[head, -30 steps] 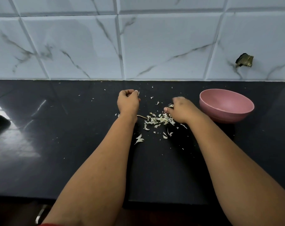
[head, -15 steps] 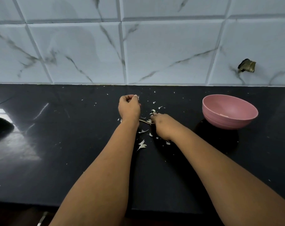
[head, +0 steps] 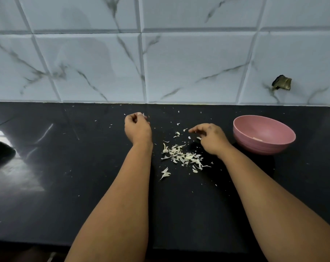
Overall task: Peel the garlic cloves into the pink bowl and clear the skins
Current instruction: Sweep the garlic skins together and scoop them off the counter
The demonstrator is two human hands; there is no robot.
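Observation:
A pile of pale garlic skins [head: 181, 156] lies on the black counter [head: 66, 167] between my hands, with small flakes scattered around it. My left hand [head: 137, 127] is curled into a fist left of the pile, and a white scrap shows at its fingertips. To the right of the pile, my right hand [head: 211, 137] hovers low with its fingers bent down and loosely spread, pointing left and holding nothing I can see. The pink bowl [head: 258, 147] stands just right of that hand, with a pale piece inside it.
A tiled marble-look wall rises behind the counter, with a dark broken spot [head: 281, 83] at the right. A dark rounded object [head: 0, 154] sits at the far left edge. The counter's front edge [head: 179, 246] runs below my forearms.
My right hand, which had swept left up to my left hand, has moved back to the right. The skin pile now lies uncovered between the hands. My left fist has stayed put.

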